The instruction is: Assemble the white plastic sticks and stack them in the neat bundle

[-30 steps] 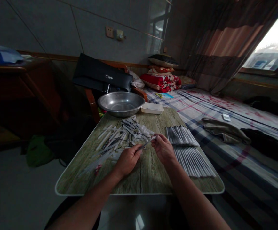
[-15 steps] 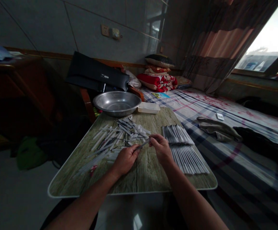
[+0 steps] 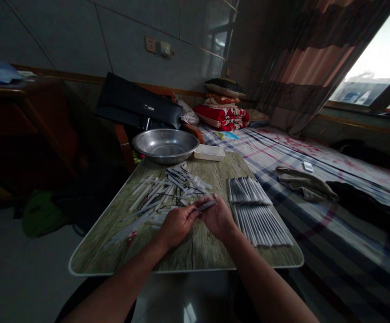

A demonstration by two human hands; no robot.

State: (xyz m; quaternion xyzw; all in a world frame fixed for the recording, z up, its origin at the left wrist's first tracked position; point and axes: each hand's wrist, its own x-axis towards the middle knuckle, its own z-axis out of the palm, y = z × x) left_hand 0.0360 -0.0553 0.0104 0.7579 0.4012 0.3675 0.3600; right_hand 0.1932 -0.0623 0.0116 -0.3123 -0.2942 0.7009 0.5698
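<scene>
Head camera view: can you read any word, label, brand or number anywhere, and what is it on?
Nothing can be read clearly.
Small white mark on the black case: too blurred to read.
Colourful card on the bed: too small to read.

The wood-grain table (image 3: 198, 253) carries a steel basin (image 3: 165, 146) and white plastic box (image 3: 209, 152) at twelve o'clock, a loose heap of thin white tubes (image 3: 157, 199) at ten, and neat rows of white tubes (image 3: 257, 220) at three.

A glossy steel basin (image 3: 165, 146) beside a matt wood-grain tabletop (image 3: 195, 251).
</scene>
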